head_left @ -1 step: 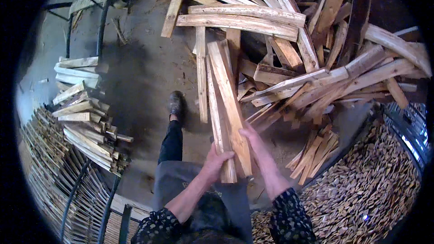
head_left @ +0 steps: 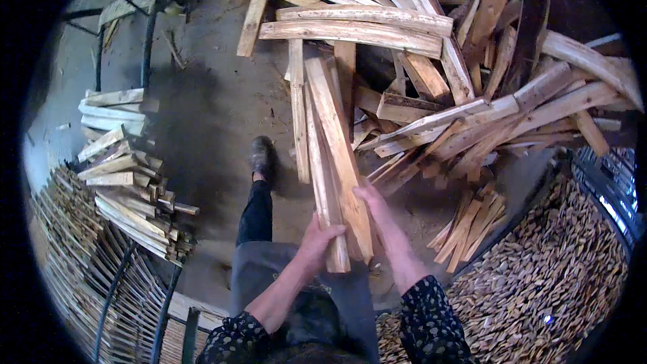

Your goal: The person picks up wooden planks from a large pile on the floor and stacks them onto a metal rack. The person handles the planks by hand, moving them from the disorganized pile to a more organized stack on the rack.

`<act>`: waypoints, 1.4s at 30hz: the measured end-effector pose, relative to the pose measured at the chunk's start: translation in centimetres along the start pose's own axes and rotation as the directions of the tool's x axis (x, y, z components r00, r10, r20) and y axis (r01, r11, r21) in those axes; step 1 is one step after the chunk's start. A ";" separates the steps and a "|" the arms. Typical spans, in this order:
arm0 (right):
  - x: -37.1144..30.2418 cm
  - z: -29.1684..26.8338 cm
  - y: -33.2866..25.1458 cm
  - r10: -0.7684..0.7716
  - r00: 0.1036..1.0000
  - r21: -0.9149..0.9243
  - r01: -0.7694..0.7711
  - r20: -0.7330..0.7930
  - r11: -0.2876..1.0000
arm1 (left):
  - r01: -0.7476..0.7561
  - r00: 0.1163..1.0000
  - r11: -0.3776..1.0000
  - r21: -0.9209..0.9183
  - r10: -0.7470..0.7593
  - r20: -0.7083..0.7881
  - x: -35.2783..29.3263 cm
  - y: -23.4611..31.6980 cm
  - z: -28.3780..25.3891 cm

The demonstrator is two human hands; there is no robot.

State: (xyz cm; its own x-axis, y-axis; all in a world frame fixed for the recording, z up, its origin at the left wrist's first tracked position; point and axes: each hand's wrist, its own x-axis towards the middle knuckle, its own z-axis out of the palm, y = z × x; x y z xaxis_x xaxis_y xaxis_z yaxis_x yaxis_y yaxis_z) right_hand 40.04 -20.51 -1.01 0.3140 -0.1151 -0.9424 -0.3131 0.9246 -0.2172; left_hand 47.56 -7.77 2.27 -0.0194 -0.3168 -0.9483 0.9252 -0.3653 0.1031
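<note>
At the far left, against a bed of thin sticks (head_left: 64, 263), we see a stacked pile of split boards (head_left: 128, 189) lying flat on the dirt floor (head_left: 209, 108); we count roughly a dozen pieces in it, though the lower ones blur together. A black metal frame (head_left: 145, 34) stands beyond it. Moving toward the middle, one dark shoe (head_left: 261, 156) and one trouser leg show below us.

In the centre we hold a bundle of long split boards (head_left: 330, 155), perhaps four or five, tilted away from us with their near ends at our lap. Our left hand (head_left: 315, 241) wraps the near end, fingers curled tight around the outer board. Our right hand (head_left: 375, 205) lies along the bundle's right edge, fingers pressed together and flat against the wood rather than closed round it.

To handle this well, we judge that both hands should square the near ends flush and keep the boards pressed together so none slides out, minding splinters.

To the right sprawls a loose heap of boards (head_left: 472, 94), too tangled to count, easily several dozen. At the far right lies a bin of short wood chips (head_left: 559, 283), countless.
</note>
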 end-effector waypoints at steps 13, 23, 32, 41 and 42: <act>4.3 1.7 1.1 -0.090 0.995 -0.510 0.093 0.031 0.855 | -0.011 1.000 0.837 0.547 0.020 -0.012 5.2 5.7 -3.5; -7.5 -3.2 8.0 -0.445 0.884 -0.830 0.350 0.141 0.433 | 0.090 0.995 0.948 0.307 -0.071 -0.071 9.1 4.1 -4.2; -28.8 -24.7 22.0 -0.245 0.805 -0.212 0.151 -0.540 0.965 | 0.028 0.976 0.961 0.275 0.033 -0.213 2.3 -0.2 -0.9; -15.7 -35.4 6.5 -0.737 0.553 -0.915 -0.140 -0.388 0.377 | 0.051 0.967 0.978 0.203 0.002 -0.255 1.5 -2.3 -2.2; -11.4 -33.8 3.1 -0.802 0.496 -0.926 -0.011 -0.332 0.377 | 0.054 0.957 0.965 0.256 0.023 -0.290 1.3 -2.5 -2.2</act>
State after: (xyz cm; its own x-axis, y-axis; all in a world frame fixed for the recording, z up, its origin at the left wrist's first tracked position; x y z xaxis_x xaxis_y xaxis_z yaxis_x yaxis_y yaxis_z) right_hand 5.26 -28.63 0.47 0.1095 -0.9195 -0.3775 -0.9515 0.0128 -0.3073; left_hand 46.11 -5.32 0.10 0.1130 -0.0580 -0.9919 0.7951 -0.5933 0.1252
